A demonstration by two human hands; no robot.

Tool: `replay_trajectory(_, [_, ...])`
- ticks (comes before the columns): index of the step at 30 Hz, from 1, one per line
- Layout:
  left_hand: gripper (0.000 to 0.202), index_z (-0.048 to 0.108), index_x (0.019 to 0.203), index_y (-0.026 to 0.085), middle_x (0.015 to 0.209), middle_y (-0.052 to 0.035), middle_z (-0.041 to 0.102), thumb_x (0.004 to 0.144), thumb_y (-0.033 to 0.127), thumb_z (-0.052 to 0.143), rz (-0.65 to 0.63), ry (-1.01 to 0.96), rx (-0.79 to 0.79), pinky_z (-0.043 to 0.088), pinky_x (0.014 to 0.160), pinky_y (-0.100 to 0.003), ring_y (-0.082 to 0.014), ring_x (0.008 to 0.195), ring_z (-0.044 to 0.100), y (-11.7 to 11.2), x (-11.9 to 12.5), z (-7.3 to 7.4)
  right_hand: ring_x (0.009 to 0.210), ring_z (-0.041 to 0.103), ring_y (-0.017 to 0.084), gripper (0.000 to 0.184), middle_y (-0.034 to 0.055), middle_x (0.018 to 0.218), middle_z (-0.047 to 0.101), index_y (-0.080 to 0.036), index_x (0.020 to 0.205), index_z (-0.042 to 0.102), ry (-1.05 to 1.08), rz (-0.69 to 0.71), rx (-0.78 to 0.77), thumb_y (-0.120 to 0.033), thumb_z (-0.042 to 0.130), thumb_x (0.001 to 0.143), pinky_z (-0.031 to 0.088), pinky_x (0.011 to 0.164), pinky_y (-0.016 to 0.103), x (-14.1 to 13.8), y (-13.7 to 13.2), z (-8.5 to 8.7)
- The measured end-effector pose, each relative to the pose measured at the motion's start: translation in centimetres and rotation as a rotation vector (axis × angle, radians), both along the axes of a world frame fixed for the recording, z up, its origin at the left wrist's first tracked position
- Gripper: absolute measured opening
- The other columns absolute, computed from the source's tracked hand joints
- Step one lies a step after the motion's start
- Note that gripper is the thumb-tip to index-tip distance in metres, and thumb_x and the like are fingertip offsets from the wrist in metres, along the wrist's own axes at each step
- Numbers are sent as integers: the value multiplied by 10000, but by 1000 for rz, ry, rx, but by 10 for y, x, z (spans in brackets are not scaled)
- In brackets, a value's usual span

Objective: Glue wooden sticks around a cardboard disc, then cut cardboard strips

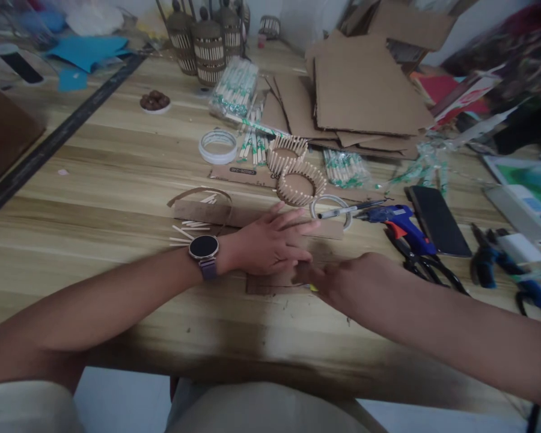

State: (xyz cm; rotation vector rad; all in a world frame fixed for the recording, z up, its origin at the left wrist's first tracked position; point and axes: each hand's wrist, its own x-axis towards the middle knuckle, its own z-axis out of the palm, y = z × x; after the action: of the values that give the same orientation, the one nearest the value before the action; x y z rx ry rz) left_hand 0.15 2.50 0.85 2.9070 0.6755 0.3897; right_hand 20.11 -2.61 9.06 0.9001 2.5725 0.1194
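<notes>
My left hand (273, 240), with a dark round watch (204, 248) on the wrist, lies flat with fingers stretched out on a brown cardboard piece (270, 281) on the wooden table (117, 180). My right hand (342, 279) is closed just right of it, pinching something small with a yellow tip that I cannot make out, at the cardboard's edge. A long cardboard strip (216, 213) lies just beyond the left hand, with short wooden sticks (187, 231) beside it.
Two rings of sticks (300, 180), tape rolls (217, 146), a blue glue gun (399, 219), a black phone (437, 219), scissors (426, 267) and pliers (489, 261) lie right of centre. Cardboard sheets (365, 90), packs of chopsticks (237, 87) and stick baskets (207, 51) stand behind.
</notes>
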Motion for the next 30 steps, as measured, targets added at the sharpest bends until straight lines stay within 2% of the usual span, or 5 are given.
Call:
replay_trajectory(5, [334,671,1271,308,1622,-131,331,944,312,602,-15,16,-9,131,1181,-688,-421,1499,234,1,-1,-1,675,719,194,219,84,899,771,-170,996,688,-47,109,-43,-48,576,854,313,450,271,-29,0,4])
replay_trajectory(8, [382,659,1282,275,1637,-150,289,901,251,650,-29,54,-31,123,1183,-689,-431,1509,192,3,-2,0,768,726,204,249,87,843,765,-151,935,706,12,192,-96,10,550,825,420,565,262,-48,-1,-7])
replay_trajectory(11, [365,675,1239,268,1648,-134,269,877,220,675,-23,76,-44,104,1189,-683,-420,1518,169,4,-2,1,814,734,219,280,113,865,773,-141,983,719,32,179,-102,7,529,839,481,643,280,-56,0,-13])
replay_trajectory(17, [337,684,1218,279,1653,-114,263,887,213,669,-20,91,-84,98,1194,-669,-407,1525,149,5,-2,4,913,750,293,348,133,954,788,-127,1022,740,-97,96,-239,45,528,807,563,756,360,-69,2,1])
replay_trajectory(30, [347,688,1214,291,1637,-112,303,879,200,666,-22,33,-62,131,1180,-692,-412,1511,192,5,-2,0,889,755,330,370,170,935,786,-105,1072,738,-80,109,-240,46,544,796,577,735,389,-69,1,-4])
